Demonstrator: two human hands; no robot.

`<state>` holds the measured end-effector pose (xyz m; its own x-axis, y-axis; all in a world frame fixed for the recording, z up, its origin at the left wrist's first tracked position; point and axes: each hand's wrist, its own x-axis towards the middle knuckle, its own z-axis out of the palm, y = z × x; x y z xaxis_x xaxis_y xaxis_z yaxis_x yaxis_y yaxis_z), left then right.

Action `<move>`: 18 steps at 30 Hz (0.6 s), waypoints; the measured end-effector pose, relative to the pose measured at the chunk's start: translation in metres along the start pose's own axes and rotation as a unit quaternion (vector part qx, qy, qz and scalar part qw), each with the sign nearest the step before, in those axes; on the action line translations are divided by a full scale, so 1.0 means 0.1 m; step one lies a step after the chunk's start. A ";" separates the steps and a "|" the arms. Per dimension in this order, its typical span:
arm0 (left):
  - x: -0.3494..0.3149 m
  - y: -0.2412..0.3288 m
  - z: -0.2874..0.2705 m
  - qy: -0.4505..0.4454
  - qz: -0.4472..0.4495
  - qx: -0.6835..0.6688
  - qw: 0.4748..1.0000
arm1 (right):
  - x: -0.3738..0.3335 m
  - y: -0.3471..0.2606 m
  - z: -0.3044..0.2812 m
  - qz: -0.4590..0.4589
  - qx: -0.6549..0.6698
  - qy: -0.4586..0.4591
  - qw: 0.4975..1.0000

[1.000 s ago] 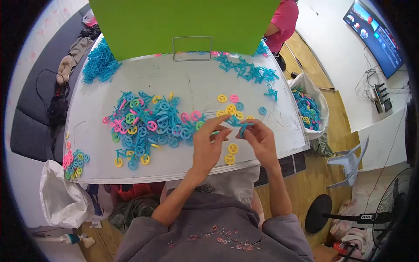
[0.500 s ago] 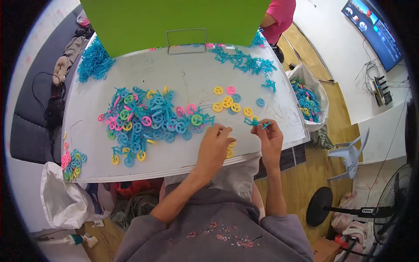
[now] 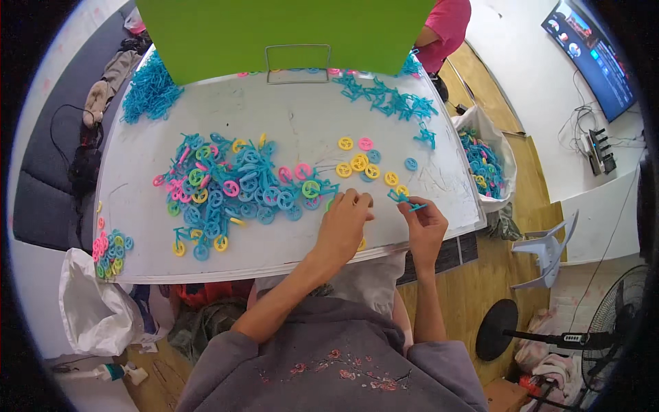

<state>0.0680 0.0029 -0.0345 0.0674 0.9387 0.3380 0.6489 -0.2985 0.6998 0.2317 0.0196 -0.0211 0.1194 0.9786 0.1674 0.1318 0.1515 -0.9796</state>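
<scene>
Over the white table [image 3: 261,123], my right hand [image 3: 427,237] pinches a small teal plastic frame piece [image 3: 410,202] with thin arms between thumb and fingertips. My left hand [image 3: 343,223] is curled with its fingers bent toward the tabletop. A sliver of green shows at its far left side; whether the fingers hold it is hidden. Just left of that hand lies a mixed pile of teal pieces and coloured little wheels [image 3: 230,189]. Loose yellow wheels [image 3: 360,162] lie beyond my hands, with a few blue and pink ones. Another yellow wheel [image 3: 362,244] is partly covered by my left hand.
A green panel [image 3: 274,34] stands across the far side, with a wire stand [image 3: 298,82] before it. Teal pieces lie heaped at far left [image 3: 151,89] and scattered far right [image 3: 384,99]. Small wheels [image 3: 112,253] sit at the near-left corner. A filled white sack [image 3: 491,161] stands right.
My left hand has shifted slightly right, its fingers more curled, and a green bit now shows beside it. My right hand has turned the teal piece and moved slightly nearer me.
</scene>
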 end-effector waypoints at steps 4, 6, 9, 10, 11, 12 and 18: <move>-0.07 0.03 -0.10 -0.037 0.001 0.043 0.998 | 0.02 0.05 -0.01 0.010 -0.037 -0.010 0.999; -0.06 0.01 -0.07 -0.087 -0.006 0.056 0.995 | 0.01 0.07 0.01 0.009 -0.020 -0.010 1.000; -0.04 0.03 -0.11 -0.044 0.002 0.018 0.999 | -0.03 0.02 0.03 0.016 0.007 -0.024 1.000; -0.06 0.04 -0.15 -0.043 0.002 0.018 0.999 | -0.04 0.01 0.03 0.024 0.017 -0.038 0.999; -0.09 0.05 -0.21 -0.040 -0.006 0.048 0.998 | -0.03 0.01 0.03 0.024 0.017 -0.038 0.999; -0.12 0.05 -0.26 -0.037 -0.014 0.079 0.996 | -0.03 0.00 0.03 0.025 0.009 -0.051 0.998; -0.04 -0.04 -0.26 0.045 0.017 0.012 0.999 | -0.04 -0.03 0.08 0.013 -0.005 -0.072 0.997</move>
<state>0.0460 -0.0038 -0.0221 0.0217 0.9081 0.4183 0.6654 -0.3254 0.6719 0.2234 0.0168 -0.0194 -0.0201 0.9921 0.1240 0.1414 0.1256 -0.9819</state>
